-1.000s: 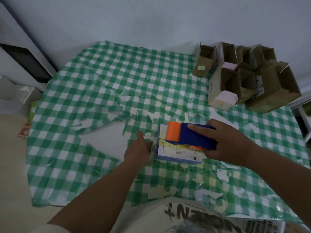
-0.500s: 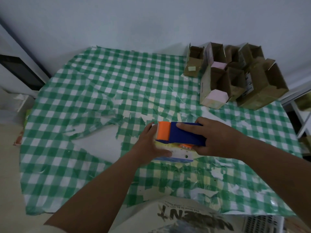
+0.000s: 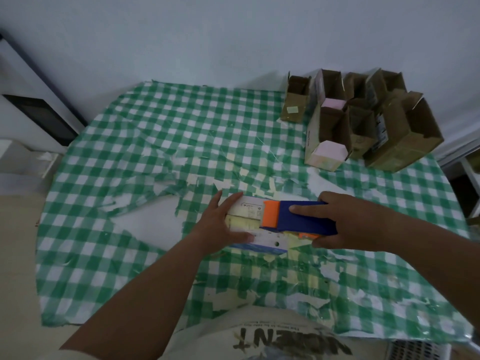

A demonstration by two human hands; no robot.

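The right hand [image 3: 348,224] grips the tape dispenser [image 3: 293,216] atop the box [image 3: 246,222], hiding the box's right end. The left hand [image 3: 218,224] clasps its left end with curled fingers [image 3: 231,201]. The box's print is illegible.

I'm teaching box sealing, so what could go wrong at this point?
1. The left hand holds the box just ahead of the tape dispenser, so it could get nicked or stuck.
2. The box sits on a torn, wrinkled tablecloth, so it may slide and skew the seal.
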